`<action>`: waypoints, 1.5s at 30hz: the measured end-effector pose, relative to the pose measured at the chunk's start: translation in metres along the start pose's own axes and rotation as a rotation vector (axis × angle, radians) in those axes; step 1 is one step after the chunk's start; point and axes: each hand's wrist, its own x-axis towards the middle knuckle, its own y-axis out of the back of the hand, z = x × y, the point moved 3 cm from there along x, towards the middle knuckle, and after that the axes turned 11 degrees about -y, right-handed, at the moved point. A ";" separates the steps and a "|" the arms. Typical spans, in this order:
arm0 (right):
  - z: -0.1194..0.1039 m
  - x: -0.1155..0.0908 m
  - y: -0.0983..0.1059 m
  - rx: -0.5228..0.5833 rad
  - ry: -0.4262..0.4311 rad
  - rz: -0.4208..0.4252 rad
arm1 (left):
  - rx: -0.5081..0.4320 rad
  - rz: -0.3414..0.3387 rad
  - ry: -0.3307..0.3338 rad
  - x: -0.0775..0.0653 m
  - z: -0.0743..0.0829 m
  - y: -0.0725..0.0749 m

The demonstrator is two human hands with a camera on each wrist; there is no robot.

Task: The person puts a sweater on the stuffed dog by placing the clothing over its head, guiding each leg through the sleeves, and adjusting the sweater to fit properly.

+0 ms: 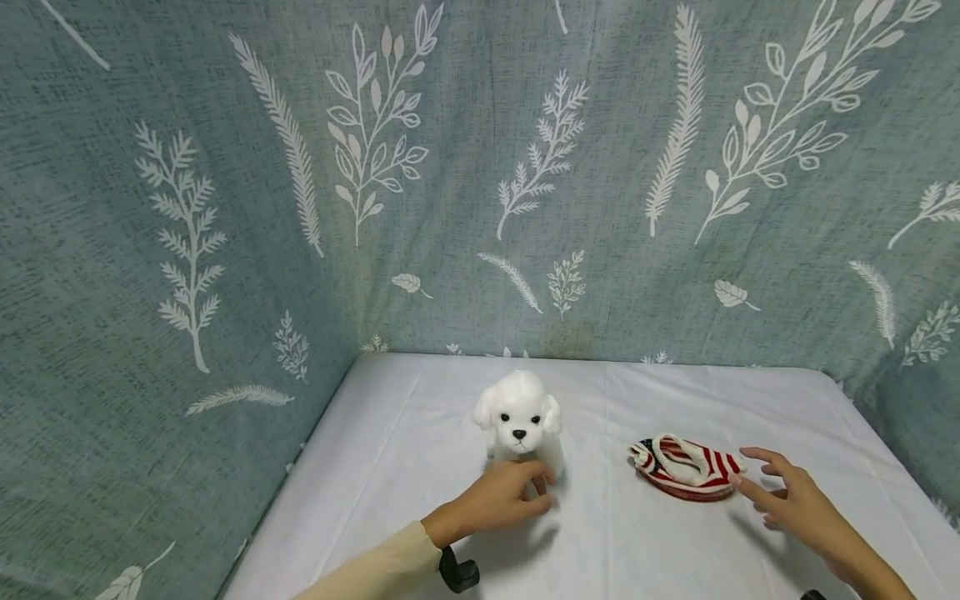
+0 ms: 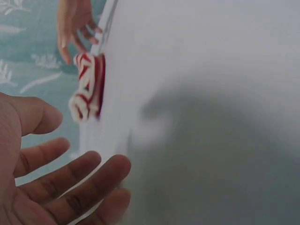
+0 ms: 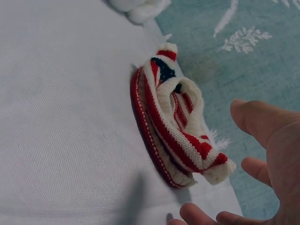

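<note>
Two hands [image 1: 510, 496] [image 1: 802, 504]: left near plush dog [image 1: 520, 417], right near knit garment [image 1: 701, 483] (red-striped).

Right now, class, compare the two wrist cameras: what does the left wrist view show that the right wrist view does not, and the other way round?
Only the left wrist view: the left hand, its fingers parted and holding nothing.

Only the right wrist view: part of the white plush dog at the top edge, and the dark blue patch on the striped knitted garment.

Both: the garment itself, the right hand, the white cloth and the teal leaf-patterned fabric.
</note>
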 end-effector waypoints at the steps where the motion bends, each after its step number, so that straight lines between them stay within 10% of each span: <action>1: 0.000 0.000 0.000 0.005 -0.008 -0.001 | 0.005 -0.003 -0.015 0.004 0.002 -0.003; 16: 0.002 0.002 -0.003 0.070 -0.022 -0.013 | -0.024 -0.009 -0.033 0.065 0.027 -0.032; 45: 0.000 0.019 -0.015 0.094 -0.007 -0.012 | -0.066 0.013 0.069 0.142 0.014 -0.065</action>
